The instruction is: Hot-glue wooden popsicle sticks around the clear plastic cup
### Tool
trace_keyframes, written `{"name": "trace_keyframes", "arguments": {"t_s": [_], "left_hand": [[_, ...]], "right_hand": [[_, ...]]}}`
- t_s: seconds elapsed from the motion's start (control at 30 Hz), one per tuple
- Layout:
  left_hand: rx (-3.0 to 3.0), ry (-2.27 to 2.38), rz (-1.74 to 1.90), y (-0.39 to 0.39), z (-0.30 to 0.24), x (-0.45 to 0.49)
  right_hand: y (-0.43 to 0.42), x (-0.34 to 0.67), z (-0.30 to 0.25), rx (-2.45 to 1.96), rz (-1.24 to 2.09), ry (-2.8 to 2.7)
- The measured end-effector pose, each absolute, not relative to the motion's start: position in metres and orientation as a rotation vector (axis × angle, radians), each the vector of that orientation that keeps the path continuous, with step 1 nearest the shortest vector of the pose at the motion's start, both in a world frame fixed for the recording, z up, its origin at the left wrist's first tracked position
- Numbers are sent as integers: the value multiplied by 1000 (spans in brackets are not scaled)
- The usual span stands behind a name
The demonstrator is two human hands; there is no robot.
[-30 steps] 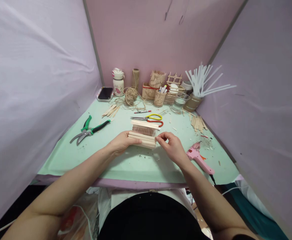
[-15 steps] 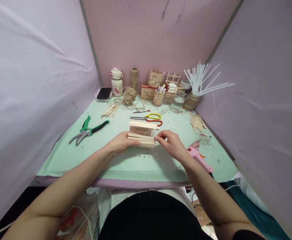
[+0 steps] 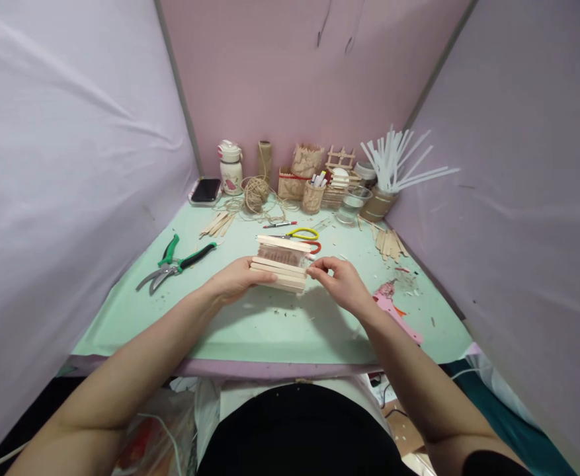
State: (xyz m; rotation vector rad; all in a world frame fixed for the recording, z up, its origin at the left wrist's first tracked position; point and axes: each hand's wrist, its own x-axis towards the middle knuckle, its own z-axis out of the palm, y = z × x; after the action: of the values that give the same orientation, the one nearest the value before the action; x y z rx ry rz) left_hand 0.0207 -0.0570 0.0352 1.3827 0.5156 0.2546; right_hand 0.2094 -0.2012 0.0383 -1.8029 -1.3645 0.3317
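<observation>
A small box-like piece made of wooden craft sticks [image 3: 282,272] is held above the table, with a brownish see-through middle part between its upper and lower sticks. My left hand [image 3: 240,279] grips its left end, thumb along the lower sticks. At the right end, my right hand [image 3: 336,281] has thumb and forefinger pinched together close to the sticks' edge; whatever lies between those fingertips is too small to make out. Just behind the piece lie scissors [image 3: 303,233] with one yellow and one red handle, partly hidden by it.
Green-handled pruning shears [image 3: 170,266] lie left. A pink glue gun [image 3: 396,314] rests beside my right forearm. Loose craft sticks [image 3: 391,244], a twine ball [image 3: 256,194], a bottle [image 3: 231,170], a water cup [image 3: 353,203] and glue sticks [image 3: 393,158] stand or lie farther back.
The craft-stick piece has tilted slightly, its right end a little lower, and shifted a bit left with my left hand. My right hand keeps its pinch by the right end. The view has shifted slightly.
</observation>
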Motion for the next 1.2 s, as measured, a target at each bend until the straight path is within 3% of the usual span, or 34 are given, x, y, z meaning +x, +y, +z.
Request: {"name": "trace_keyframes", "arguments": {"t_s": [0.17,0.33,0.5,0.6,0.8,0.97,1.2], "left_hand": [[1666,532,196,-32,70,17],[2463,433,32,-32,109,18],[2952,195,-20,-57,110,33],[2982,204,62,-61,101,25],[2723,413,592,-35,65,-16],[2545,532,301,-23,26,-7],[2457,536,335,-31,-1,14]], "right_hand": [[-205,211,44,-1710,227,-1250],[-214,213,43,-1723,190,-1154],[-220,210,43,-1702,161,-1164],[-222,207,47,-1675,108,-1243],[-223,191,59,-1634,-246,-1467],[-208,174,64,-1609,-471,-1755],[-186,164,60,-1731,-536,-1929]]}}
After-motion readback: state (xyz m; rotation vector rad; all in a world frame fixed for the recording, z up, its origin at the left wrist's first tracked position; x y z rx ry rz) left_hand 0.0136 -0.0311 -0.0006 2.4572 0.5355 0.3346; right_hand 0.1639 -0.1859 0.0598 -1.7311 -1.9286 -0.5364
